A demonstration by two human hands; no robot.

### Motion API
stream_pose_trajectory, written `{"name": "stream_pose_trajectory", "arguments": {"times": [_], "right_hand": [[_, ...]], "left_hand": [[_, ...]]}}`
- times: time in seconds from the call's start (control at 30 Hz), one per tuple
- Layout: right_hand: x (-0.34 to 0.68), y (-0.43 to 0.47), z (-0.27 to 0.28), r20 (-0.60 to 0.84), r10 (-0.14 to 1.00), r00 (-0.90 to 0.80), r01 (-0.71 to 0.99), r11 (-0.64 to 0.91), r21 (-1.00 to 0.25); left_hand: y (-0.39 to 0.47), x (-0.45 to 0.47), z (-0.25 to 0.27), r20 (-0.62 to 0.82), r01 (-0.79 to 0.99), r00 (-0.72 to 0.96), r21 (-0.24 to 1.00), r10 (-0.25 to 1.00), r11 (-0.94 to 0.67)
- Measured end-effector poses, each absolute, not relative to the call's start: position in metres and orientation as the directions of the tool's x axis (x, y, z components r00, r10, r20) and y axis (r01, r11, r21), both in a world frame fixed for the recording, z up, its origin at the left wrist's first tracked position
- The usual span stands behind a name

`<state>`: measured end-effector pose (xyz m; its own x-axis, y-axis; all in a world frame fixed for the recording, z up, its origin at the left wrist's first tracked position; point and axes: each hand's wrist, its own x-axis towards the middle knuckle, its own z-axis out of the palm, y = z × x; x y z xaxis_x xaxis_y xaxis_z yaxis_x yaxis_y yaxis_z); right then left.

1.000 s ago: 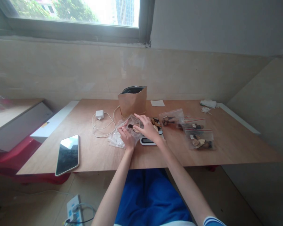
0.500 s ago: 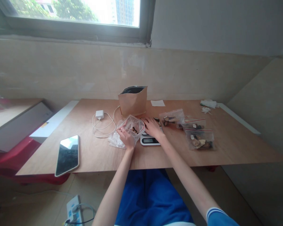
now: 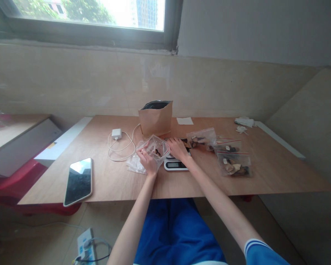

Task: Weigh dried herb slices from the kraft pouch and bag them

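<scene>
My left hand is closed on a clear zip bag, its mouth held open toward the right. A few small dark brown pieces lie inside that bag. My right hand reaches over a white digital scale at the bag's mouth. Its fingers are bent, and their tips are partly hidden, so what they grip does not show clearly. Some dark and tan dried pieces rest on the scale beside the right hand. More clear plastic bags lie flat under and left of my left hand.
Behind my hands stands an open brown paper pouch. Filled zip bags lie to the right. A white charger with its cable and a tablet are on the left. White paper lies near the wall.
My right hand has shifted slightly left toward the bag's mouth, and more of the dried pieces on the scale show beside it. The left hand and its bag stay nearly still.
</scene>
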<state>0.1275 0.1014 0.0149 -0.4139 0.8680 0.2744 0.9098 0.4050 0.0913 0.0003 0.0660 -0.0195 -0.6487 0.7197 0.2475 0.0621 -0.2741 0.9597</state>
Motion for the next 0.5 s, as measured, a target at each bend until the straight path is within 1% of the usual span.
{"name": "stream_pose_trajectory", "arguments": {"times": [0.13,0.3,0.4,0.5], "right_hand": [[0.1274,0.1051,0.0150,0.294,0.867,-0.402,0.914,0.398,0.075],[0.1243,0.1044,0.0118,0.347,0.888,-0.301,0.952,0.303,0.048],[0.1227,0.1012,0.0098,0.346,0.906,-0.244,0.967,0.252,0.021],[0.1218,0.0983,0.0099,0.335,0.914,-0.229,0.972,0.233,0.028]], "left_hand": [[0.0648,0.0006,-0.0162,0.229,0.036,-0.663,0.961,0.713,-0.275],[0.0644,0.0011,-0.0149,0.231,0.011,-0.658,0.955,0.717,-0.297],[0.0649,0.0009,-0.0163,0.229,0.033,-0.659,0.960,0.717,-0.277],[0.0655,0.0001,-0.0186,0.225,0.028,-0.648,0.962,0.728,-0.273]]}}
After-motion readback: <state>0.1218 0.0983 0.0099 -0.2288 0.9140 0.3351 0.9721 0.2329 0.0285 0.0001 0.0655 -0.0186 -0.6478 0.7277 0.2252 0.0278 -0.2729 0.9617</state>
